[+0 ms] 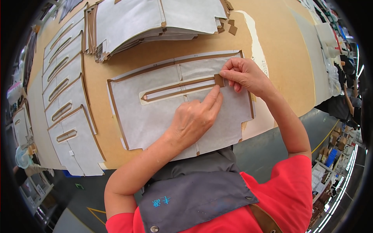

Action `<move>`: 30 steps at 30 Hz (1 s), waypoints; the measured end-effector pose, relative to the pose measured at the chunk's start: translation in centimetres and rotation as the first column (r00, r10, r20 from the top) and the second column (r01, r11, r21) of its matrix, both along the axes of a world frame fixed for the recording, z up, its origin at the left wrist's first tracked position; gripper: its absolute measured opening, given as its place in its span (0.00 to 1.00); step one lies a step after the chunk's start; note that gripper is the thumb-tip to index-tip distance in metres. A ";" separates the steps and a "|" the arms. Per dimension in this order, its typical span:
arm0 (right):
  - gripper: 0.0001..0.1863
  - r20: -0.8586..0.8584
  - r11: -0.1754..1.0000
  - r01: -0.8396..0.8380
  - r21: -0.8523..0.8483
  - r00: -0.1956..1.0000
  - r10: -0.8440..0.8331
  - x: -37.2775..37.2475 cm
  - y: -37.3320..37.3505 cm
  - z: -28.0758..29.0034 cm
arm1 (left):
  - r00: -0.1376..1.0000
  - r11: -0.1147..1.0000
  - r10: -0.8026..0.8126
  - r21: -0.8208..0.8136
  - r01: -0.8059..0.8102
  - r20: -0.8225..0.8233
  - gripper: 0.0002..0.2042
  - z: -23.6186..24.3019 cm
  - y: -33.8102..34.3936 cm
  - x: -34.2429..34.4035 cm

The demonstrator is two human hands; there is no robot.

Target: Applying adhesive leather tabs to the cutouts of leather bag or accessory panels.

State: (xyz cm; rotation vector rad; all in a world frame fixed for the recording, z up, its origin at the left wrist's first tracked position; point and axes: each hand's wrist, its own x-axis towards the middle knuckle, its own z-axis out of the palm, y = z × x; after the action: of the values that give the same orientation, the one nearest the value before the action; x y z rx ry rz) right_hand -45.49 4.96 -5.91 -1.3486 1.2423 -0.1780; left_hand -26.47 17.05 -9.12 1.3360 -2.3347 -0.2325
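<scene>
A pale grey panel (153,124) with brown folded edges lies flat before me. A long slot with brown borders (167,94) runs across it, framed by a cream strip. Over the slot's right end sits a small brown square patch (219,80). My right hand (246,77) pinches the patch's upper right edge between thumb and fingers. From below, my left hand (196,116) rests on the panel, its index and middle fingers stretched out and the index fingertip touching the patch's lower edge. The left thumb is hidden.
A thick stack of similar panels (132,19) stands at the back, with loose brown squares (232,30) beside its right corner. Overlapping slotted panels (62,116) line the left side. Torn paper (252,37) lies on the tan tabletop (287,73), right of the stack.
</scene>
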 end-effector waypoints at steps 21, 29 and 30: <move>0.09 -0.036 0.996 0.021 -0.089 0.999 -0.024 0.5 0.7 0.0 | 0.999 1.000 0.011 -0.015 -0.011 0.049 0.17 -0.2 0.1 -0.1; 0.09 -0.065 0.963 0.059 -0.264 0.995 -0.079 0.9 2.0 0.2 | 0.997 1.000 0.029 -0.010 -0.030 -0.065 0.15 0.2 -0.1 0.1; 0.08 -0.110 0.937 0.050 -0.345 0.990 -0.093 1.0 2.3 0.9 | 0.988 0.999 0.036 -0.028 -0.041 -0.148 0.13 0.2 -0.2 0.4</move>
State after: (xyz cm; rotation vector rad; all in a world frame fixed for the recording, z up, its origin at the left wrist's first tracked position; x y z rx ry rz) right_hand -44.52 7.24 -5.03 -1.6329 1.4125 -0.3801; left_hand -26.08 16.90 -8.88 1.3022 -2.1791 -0.2733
